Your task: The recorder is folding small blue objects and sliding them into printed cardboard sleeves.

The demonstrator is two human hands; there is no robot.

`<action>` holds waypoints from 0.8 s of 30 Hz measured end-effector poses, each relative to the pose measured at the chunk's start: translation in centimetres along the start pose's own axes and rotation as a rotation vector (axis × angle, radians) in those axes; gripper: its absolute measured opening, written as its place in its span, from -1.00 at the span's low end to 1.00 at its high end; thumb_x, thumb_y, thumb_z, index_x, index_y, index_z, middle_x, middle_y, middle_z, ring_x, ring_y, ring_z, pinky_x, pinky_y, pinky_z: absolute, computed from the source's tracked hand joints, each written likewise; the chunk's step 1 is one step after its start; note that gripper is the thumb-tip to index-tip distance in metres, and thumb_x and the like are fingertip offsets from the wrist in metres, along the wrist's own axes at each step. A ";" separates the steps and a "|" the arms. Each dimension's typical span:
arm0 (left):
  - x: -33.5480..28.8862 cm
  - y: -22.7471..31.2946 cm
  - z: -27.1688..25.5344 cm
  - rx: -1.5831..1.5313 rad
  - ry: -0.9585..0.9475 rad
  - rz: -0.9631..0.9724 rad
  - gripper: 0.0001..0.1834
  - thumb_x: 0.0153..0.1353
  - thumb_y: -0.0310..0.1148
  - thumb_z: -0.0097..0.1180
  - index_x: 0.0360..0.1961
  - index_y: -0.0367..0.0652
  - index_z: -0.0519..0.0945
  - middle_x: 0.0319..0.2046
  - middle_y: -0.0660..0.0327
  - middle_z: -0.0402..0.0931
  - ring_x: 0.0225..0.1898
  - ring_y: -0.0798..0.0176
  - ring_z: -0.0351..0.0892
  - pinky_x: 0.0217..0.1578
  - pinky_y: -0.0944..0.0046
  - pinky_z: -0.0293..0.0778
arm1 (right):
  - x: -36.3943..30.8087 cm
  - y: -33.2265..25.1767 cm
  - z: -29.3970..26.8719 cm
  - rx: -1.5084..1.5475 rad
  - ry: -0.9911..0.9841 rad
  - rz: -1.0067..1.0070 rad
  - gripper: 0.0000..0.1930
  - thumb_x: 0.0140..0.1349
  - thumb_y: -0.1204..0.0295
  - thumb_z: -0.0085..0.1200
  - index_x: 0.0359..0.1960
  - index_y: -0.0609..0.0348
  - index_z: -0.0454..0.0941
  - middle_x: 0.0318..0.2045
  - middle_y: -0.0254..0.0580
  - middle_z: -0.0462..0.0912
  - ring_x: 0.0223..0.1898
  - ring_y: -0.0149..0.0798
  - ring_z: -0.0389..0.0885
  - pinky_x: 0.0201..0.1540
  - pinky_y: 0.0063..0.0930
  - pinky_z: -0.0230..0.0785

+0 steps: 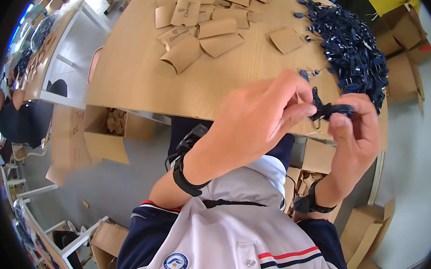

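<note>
A: While the white and navy shirt (218,244) fills the near edge, what are the hands doing above it?

B: Both wear a black wrist strap. The left hand (252,119) has its fingers curled in, thumb and forefinger tips pinched on a small bundle of dark cords (329,109). The right hand (357,129) faces it, thumb pressed down on the other end of the same bundle, fingers wrapped behind.

A: Where is the bundle, then?

B: Between the two hands, held in the air just above the near edge of the table (141,74).

A: And past the hands?

B: A large pile of dark cords (352,50) lies on the table's right side, just beyond the right hand. Farther back, flat brown card sleeves (203,25) lie scattered over the far part of the table.

A: Anything below the table?

B: An open box (103,140) stands on the floor at the left, with brown card pieces in it. More cartons (403,31) sit at the far right.
</note>
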State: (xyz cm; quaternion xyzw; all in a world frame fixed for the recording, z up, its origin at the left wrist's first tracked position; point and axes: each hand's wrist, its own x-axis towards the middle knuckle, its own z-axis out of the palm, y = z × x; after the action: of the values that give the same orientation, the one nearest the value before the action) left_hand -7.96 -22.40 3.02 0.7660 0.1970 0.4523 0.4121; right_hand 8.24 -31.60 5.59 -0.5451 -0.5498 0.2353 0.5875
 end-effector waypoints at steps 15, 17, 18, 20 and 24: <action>-2.3 -8.8 -10.0 1.182 -0.021 -0.279 -0.62 0.17 -0.44 0.08 0.03 -0.26 0.39 0.03 0.04 0.41 0.03 -0.05 0.43 0.00 0.02 0.42 | 6.7 -2.0 1.5 -0.636 -0.052 -0.729 -0.81 0.13 0.78 0.13 -0.19 0.54 0.58 -0.30 0.08 0.68 -0.27 -0.17 0.68 -0.15 -0.48 0.53; -2.2 -8.5 -10.3 1.290 -0.097 -0.326 -0.65 0.13 -0.45 0.10 -0.04 -0.26 0.39 -0.02 0.07 0.41 -0.04 -0.03 0.46 -0.04 0.05 0.45 | 6.9 -1.7 1.8 -0.525 0.005 -0.694 -0.80 0.14 0.78 0.12 -0.17 0.54 0.56 -0.28 0.10 0.68 -0.26 -0.18 0.68 -0.12 -0.47 0.53; -2.2 -8.6 -10.4 1.279 -0.089 -0.316 -0.65 0.13 -0.45 0.10 -0.04 -0.26 0.39 -0.02 0.07 0.41 -0.04 -0.03 0.46 -0.04 0.05 0.45 | 7.1 -1.8 1.7 -0.403 0.066 -0.653 -0.79 0.16 0.77 0.12 -0.15 0.54 0.54 -0.27 0.12 0.68 -0.25 -0.18 0.68 -0.09 -0.47 0.52; -2.7 -8.8 -10.7 1.293 -0.100 -0.176 -0.69 0.12 -0.45 0.12 -0.09 -0.25 0.41 -0.11 0.07 0.46 -0.09 -0.02 0.50 -0.07 0.05 0.48 | 7.5 -2.6 0.7 -0.532 0.012 -0.638 -0.78 0.18 0.77 0.11 -0.12 0.52 0.51 -0.24 0.19 0.66 -0.23 -0.12 0.69 -0.05 -0.40 0.52; -2.7 -7.5 -11.3 1.255 -0.171 -0.303 -0.75 0.11 -0.47 0.12 -0.17 -0.27 0.43 -0.16 0.04 0.51 -0.13 -0.05 0.52 -0.11 0.07 0.51 | 8.7 -2.3 0.2 -0.351 0.000 -0.868 -0.77 0.20 0.74 0.10 -0.09 0.52 0.51 -0.25 0.32 0.64 -0.24 -0.03 0.68 -0.08 -0.27 0.55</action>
State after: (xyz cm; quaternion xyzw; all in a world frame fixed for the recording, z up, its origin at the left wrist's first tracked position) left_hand -18.47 -14.78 -1.63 0.8583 0.4960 0.1254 -0.0401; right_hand 9.77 -24.62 11.04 -0.3558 -0.7584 -0.1288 0.5307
